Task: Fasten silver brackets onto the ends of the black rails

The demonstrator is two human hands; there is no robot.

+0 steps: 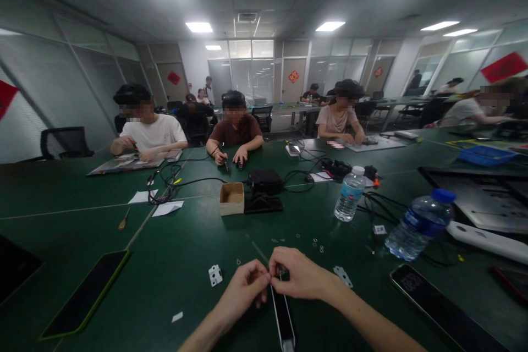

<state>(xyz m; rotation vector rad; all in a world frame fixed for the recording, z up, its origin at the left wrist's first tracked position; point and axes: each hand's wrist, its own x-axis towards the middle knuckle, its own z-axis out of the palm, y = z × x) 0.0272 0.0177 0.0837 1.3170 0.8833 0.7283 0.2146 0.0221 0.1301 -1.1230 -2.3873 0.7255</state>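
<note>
Both hands meet over a long narrow bar [282, 311] with a black face and pale silver edges, lying on the green table [185, 258]. My left hand [247, 284] is closed, thumb and fingertips pinched together at the bar's far part. Opposite it, my right hand [300, 273] is closed too, its fingertips touching those of the left. What sits between the fingertips is hidden. A thin translucent strip [259, 251] sticks out beyond the fingers. One small white metal plate with holes [215, 275] lies left of the hands; another perforated plate [343, 276] is behind the right wrist.
Small rings [315, 242] lie beyond the hands. Phones [88, 292] flank both sides. Two water bottles [350, 194], a small open box [231, 198], a black box [265, 181], cables and a screwdriver [123, 220] stand or lie farther off. Several people sit across the table.
</note>
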